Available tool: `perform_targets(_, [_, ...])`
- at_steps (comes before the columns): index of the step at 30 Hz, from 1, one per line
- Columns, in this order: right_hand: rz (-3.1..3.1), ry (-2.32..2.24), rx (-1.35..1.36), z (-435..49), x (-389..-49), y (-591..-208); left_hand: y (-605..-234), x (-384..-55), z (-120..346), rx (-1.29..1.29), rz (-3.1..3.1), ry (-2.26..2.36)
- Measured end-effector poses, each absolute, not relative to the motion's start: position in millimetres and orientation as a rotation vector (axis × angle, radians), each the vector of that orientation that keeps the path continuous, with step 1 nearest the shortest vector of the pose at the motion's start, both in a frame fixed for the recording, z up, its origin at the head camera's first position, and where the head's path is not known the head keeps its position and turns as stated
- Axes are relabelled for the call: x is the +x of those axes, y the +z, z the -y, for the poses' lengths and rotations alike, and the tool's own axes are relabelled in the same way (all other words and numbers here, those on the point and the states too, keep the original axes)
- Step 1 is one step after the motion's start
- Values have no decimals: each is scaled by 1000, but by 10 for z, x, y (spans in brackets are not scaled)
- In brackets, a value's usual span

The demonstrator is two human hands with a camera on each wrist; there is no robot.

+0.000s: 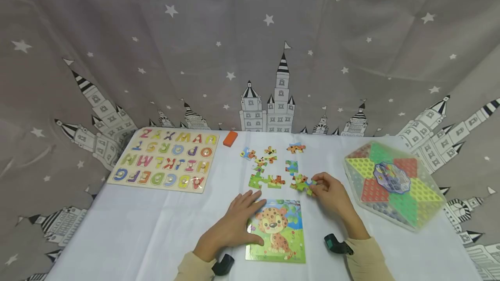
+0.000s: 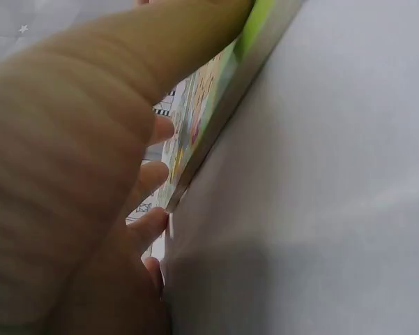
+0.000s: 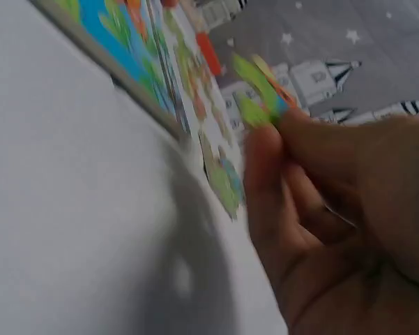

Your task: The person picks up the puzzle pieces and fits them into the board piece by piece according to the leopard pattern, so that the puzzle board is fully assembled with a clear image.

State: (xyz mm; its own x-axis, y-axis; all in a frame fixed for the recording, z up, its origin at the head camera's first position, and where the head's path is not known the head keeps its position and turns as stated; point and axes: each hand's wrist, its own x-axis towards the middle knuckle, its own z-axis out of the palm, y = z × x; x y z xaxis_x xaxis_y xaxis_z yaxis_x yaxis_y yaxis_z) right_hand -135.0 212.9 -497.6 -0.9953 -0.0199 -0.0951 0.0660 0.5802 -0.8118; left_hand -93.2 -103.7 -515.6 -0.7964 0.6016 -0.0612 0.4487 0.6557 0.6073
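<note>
Left on the worktop (image 1: pixel 136 229), an alphabet board (image 1: pixel 161 155). Next, spread and relaxed, thumb across the left edge of a picture board (image 1: pixel 281 233), the left hand (image 1: pixel 238 220). Beyond, loose puzzle pieces (image 1: pixel 255 182). Pinched between thumb and fingertips of the right hand (image 1: pixel 332 194), a single puzzle piece (image 3: pixel 267 91), raised above the worktop. Probably light, thin, stiff, with knobs easily bent; best held by opposite faces near an edge. Rightmost, a hexagonal game box (image 1: pixel 394 181).

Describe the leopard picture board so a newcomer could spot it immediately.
On the white-covered table, find the left hand. Partly beneath it lies the leopard picture board, which shows one whole spotted leopard, unlike the jigsaw pieces just beyond.
</note>
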Motion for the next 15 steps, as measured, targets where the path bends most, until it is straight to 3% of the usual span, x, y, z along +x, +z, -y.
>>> perform_targets(7, [-2548, -1221, -386, -1868, -963, -4954, -5127, -882, 955, 829, -2606, 930])
perform_targets(15, [-2696, -978, -500, -1776, -819, -4890, -5188, -776, 726, 907, -2660, 852])
